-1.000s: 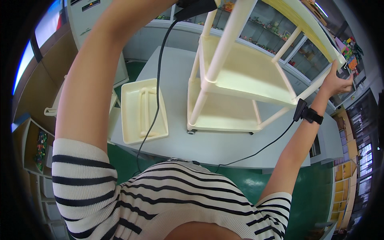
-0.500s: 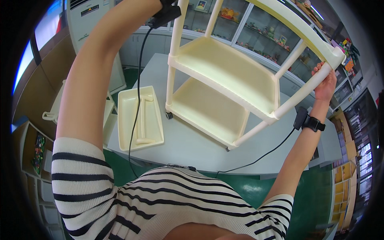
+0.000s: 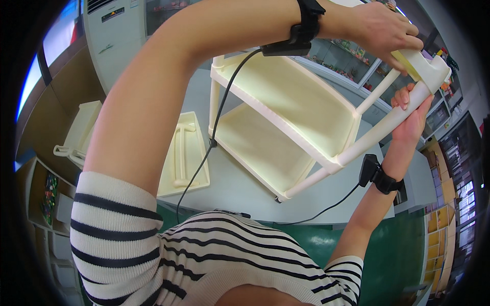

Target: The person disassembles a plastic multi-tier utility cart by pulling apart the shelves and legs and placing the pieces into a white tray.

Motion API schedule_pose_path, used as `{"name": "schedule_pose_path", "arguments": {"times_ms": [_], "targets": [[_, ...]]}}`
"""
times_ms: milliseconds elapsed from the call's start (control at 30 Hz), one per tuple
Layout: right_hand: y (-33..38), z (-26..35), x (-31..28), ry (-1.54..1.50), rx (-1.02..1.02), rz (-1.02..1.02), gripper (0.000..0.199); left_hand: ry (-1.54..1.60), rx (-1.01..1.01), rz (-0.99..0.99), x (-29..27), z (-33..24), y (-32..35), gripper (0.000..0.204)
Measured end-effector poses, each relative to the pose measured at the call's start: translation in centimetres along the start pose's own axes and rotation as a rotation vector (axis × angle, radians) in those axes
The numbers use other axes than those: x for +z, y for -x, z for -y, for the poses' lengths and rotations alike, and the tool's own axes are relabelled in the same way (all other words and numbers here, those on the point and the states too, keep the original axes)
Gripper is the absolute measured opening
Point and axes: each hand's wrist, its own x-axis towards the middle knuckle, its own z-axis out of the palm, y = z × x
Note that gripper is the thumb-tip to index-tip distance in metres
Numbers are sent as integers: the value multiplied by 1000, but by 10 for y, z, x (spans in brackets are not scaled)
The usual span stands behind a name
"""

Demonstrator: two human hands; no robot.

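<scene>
A cream plastic shelf cart (image 3: 286,102) stands tilted on the table, its tiers joined by round posts. My right hand (image 3: 411,120) is wrapped round the post (image 3: 380,130) at the cart's right, just under the top tier. Across the cart's upper part reaches my left arm; my left hand (image 3: 385,33) grips the rim of the top tier (image 3: 431,71) near its right corner. Much of that tier is hidden behind my left arm. A loose cream tray (image 3: 200,176) lies left of the cart, partly behind the same arm, with a cream post-like piece (image 3: 181,155) in it.
The grey table (image 3: 255,204) carries the cart and tray. Black cables run from the devices (image 3: 286,48) on my wrists. A cream chair-like piece (image 3: 84,127) stands at the left, below a white air conditioner (image 3: 115,56). Glass display cabinets (image 3: 352,56) line the back.
My left hand has swung right along the top of the cart to its right corner. The cart has shifted slightly left and nearer; my right hand still holds the post.
</scene>
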Motion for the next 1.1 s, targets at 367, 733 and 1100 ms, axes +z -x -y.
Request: {"name": "schedule_pose_path", "arguments": {"times_ms": [367, 733, 1100], "targets": [[-5, -3, 9, 150, -55, -117, 57, -32, -178, 373, -14, 4, -14, 38], [-3, 1, 6, 85, -52, 103, 57, 90, -220, 324, 8, -19, -30, 39], [-6, 5, 18, 259, 16, -49, 61, 11, -225, 209, 3, -12, -39, 69]]}}
